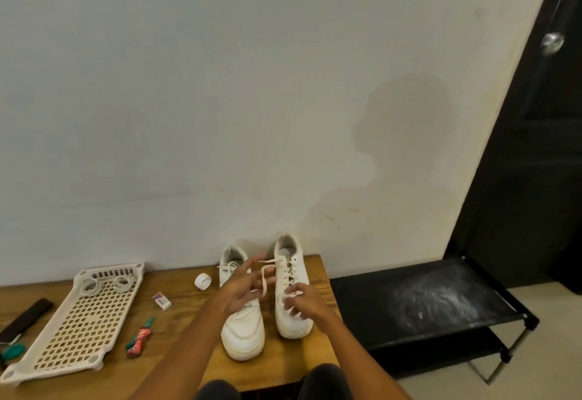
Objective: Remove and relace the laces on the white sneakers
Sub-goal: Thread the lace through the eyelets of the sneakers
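Two white sneakers stand side by side on the wooden table (189, 321), toes toward me, heels at the wall. The left sneaker (242, 333) is partly hidden by my left hand (241, 289), which pinches a loop of white lace (266, 277) running over to the right sneaker (291, 273). My right hand (304, 302) rests on the right sneaker's lower eyelets, fingers curled on the lace there. The right sneaker's lace is loose at its top.
A white perforated plastic tray (82, 321) holding coiled white cords lies at the left. A white tape roll (202, 281), a small box (162, 301), a red and green tube (140, 338) and a dark strap (25, 316) lie on the table. A black rack (425, 302) stands to the right.
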`<state>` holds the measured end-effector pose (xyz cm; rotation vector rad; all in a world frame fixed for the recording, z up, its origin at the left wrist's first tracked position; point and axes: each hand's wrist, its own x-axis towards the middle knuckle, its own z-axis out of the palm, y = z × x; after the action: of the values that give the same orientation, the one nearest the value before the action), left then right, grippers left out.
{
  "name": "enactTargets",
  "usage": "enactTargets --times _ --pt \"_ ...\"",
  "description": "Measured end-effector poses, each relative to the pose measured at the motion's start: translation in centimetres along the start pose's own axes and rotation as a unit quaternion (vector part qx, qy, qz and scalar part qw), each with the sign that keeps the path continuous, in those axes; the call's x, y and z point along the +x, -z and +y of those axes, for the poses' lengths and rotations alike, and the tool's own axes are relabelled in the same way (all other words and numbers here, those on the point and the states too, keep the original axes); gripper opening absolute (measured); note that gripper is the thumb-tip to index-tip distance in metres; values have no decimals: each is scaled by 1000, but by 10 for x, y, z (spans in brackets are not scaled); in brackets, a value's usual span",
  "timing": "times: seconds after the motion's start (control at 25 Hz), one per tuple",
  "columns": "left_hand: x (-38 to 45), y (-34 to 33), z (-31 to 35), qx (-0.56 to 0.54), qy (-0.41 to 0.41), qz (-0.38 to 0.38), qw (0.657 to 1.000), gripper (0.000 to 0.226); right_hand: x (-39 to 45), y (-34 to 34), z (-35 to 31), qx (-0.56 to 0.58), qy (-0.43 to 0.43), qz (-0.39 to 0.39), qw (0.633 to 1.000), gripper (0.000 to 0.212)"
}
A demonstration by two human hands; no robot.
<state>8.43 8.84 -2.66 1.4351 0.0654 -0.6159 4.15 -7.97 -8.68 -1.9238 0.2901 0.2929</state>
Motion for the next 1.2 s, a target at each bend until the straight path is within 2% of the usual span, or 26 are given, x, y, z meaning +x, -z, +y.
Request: enactTargets --times 0.08,0.2,0.28,0.4,0.48,0.56,0.68,0.72,0.84,0.92,0.96,1.0,1.04,1.12,1.2 --pt "-7 -19 13 -32 -44 20 998 34 -24 -9 -20 50 0 -84 995 28" --pt "-11 -36 26 -26 -59 17 998 35 -42 -20 -53 110 33 -73 991 11" --pt "-14 -42 33 -21 -55 18 998 41 -39 -25 -65 142 22 -9 990 11" --pt "-17 -47 38 -35 -51 17 998 45 -25 -27 -64 175 -5 162 971 37" --pt "-18 -47 35 -60 -37 14 997 40 -25 -18 -65 222 25 229 947 38" --pt "-20 -42 30 -34 -19 31 999 32 -27 2 -69 309 49 261 913 53" --pt "-17 -27 14 109 18 87 990 23 -27 45 -71 513 13 245 823 48" --pt "-16 -23 8 154 40 94 983 20 -25 57 -69 536 3 238 810 43" --pt "-17 -19 -5 285 92 59 952 18 -18 73 -67 485 -8 242 840 27" --pt "-9 -20 -11 421 24 87 903 22 -14 66 -65 425 -8 243 872 22" --pt "-3 -22 -11 431 -37 125 893 20 -12 59 -62 392 -9 234 889 21" --pt "2 -27 -11 412 -94 142 895 19 -12 50 -60 361 -13 215 907 20" --pt "5 -34 -10 350 -113 126 921 19 -13 42 -57 330 -18 192 924 19" --pt "5 -54 -5 197 -63 54 977 16 -16 26 -54 283 -15 139 949 21" --pt "9 -62 -5 118 -45 30 991 24 -16 17 -52 235 -22 96 967 23"
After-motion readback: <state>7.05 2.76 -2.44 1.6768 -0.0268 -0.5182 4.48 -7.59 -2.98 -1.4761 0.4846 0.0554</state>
